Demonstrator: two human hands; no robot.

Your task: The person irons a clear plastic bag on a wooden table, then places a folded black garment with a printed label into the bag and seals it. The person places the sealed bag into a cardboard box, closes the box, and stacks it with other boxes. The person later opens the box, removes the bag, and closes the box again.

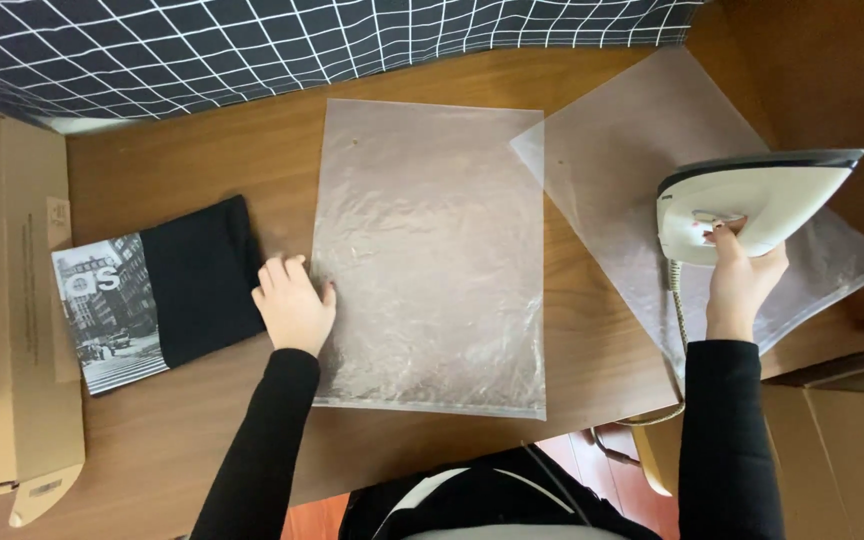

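A clear, crinkled plastic bag point(429, 258) lay flat on the worktop point(202, 440), the left hand point(294, 303) pressing its left edge. The right hand point(742, 268) held a white iron point(752, 205) raised, tilted.

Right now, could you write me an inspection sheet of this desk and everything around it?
Surface: wooden table, brown.
Job's things: clear plastic bag flat at centre; second bag angled beside it; white iron.
Clutter: folded black cloth with a printed card; cardboard box at left.
Hands: left hand pressing the centre bag's edge; right hand lifting the iron.
Cables: braided cord hanging from the iron.
Surroundings: grid-patterned dark fabric behind.
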